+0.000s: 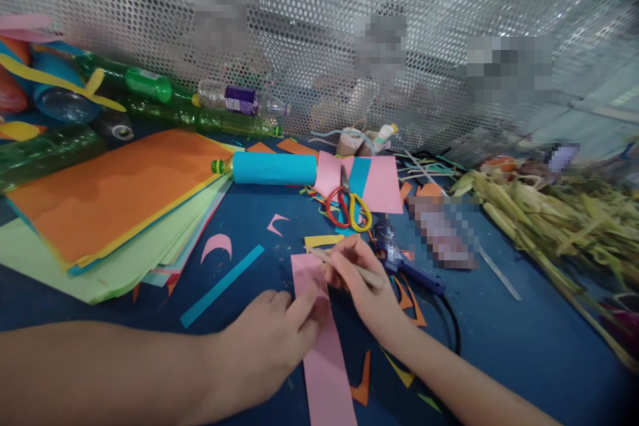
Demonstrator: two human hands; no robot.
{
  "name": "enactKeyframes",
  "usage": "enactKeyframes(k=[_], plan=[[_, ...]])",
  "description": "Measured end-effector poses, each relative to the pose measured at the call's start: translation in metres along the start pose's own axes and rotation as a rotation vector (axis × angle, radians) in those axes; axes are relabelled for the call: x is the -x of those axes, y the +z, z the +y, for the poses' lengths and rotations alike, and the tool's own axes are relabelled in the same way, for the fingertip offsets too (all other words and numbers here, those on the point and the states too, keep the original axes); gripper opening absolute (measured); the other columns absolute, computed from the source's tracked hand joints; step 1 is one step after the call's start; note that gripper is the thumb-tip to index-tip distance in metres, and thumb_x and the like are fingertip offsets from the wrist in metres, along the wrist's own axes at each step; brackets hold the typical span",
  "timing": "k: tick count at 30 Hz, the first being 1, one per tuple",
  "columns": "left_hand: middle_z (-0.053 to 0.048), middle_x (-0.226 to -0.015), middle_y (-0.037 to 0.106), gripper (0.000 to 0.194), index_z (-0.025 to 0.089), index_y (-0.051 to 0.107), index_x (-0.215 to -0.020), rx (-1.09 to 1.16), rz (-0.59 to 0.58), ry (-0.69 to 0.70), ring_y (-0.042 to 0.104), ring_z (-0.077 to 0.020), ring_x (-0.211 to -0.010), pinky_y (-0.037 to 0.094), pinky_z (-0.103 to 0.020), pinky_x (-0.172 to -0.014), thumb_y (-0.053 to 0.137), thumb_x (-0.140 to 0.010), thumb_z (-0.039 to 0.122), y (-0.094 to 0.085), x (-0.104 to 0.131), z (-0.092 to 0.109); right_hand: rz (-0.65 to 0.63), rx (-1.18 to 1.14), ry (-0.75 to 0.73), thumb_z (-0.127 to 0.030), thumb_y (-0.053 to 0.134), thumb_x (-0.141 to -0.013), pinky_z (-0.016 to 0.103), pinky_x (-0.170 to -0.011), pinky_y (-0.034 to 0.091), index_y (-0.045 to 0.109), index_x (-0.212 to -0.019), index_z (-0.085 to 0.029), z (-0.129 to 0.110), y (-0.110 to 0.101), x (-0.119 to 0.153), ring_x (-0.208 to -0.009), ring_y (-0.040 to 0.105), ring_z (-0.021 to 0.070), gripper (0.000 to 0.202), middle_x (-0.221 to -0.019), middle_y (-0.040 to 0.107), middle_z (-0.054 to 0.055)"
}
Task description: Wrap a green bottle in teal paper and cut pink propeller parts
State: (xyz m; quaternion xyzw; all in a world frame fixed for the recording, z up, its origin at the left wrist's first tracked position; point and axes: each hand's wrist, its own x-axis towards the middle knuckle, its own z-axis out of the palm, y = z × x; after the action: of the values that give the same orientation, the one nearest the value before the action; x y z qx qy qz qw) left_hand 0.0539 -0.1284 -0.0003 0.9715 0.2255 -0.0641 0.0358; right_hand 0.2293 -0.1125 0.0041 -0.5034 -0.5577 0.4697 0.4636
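A long pink paper strip (327, 373) lies on the blue table in front of me, running toward the near edge. My left hand (279, 339) is on it, with curled fingers gripping and pressing its upper part; the fingertips are partly hidden. A slim pale pencil (322, 254) is held slanted in my right hand (359, 279), its tip by the strip's top end. Just beyond lies a small yellow paper piece (323, 240). Scissors (348, 203) with one red and one yellow handle rest on pink and blue paper farther back.
A blue glue gun (407, 266) with a black cable lies right of my right hand. Stacked coloured sheets (120, 193) fill the left. A blue-wrapped bottle (274, 168) lies behind. Dried husks (544, 233) stand right; paper scraps and a blue strip (222, 286) lie about.
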Motion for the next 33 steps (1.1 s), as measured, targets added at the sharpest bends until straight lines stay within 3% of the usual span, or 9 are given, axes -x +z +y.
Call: enactKeyframes(k=[5,10,19,33], plan=[[-0.024,-0.12,0.05,0.048,0.005,0.038,-0.128,-0.126,0.055,0.032,0.06,-0.0213,-0.067,0.048,-0.033,-0.05,0.039,-0.081,0.015,-0.002,0.003,0.006,-0.032,0.016,0.039,-0.03,0.049,-0.085,0.022,-0.051,0.035,0.039,-0.07,-0.022,0.004,0.001,-0.002,-0.052,0.042,0.0097,0.02,-0.055,0.045,-0.006],[-0.029,-0.113,0.055,0.042,-0.003,0.045,-0.121,-0.231,0.13,0.084,0.062,-0.0257,-0.068,0.047,-0.035,-0.048,0.028,-0.085,0.009,0.0,0.006,0.011,-0.124,0.066,0.052,-0.027,0.048,-0.084,0.023,-0.048,0.03,0.036,-0.07,-0.022,0.011,0.003,-0.002,-0.048,0.037,0.0095,0.019,-0.053,0.041,-0.008],[-0.027,-0.112,0.057,0.039,-0.001,0.05,-0.117,-0.239,0.157,0.087,0.063,-0.0251,-0.068,0.046,-0.034,-0.047,0.032,-0.084,0.01,0.002,0.006,0.009,-0.118,0.175,0.075,-0.024,0.047,-0.082,0.023,-0.044,0.022,0.034,-0.065,-0.022,0.014,0.005,-0.004,-0.046,0.028,0.0083,0.022,-0.052,0.031,-0.009],[-0.025,-0.111,0.058,0.037,0.0,0.052,-0.114,-0.285,0.193,0.091,0.063,-0.0248,-0.069,0.048,-0.034,-0.047,0.032,-0.084,0.01,0.003,0.006,0.01,-0.141,0.21,0.069,-0.019,0.048,-0.081,0.022,-0.046,0.024,0.034,-0.065,-0.021,0.015,0.005,-0.003,-0.047,0.028,0.0078,0.022,-0.053,0.031,-0.009]])
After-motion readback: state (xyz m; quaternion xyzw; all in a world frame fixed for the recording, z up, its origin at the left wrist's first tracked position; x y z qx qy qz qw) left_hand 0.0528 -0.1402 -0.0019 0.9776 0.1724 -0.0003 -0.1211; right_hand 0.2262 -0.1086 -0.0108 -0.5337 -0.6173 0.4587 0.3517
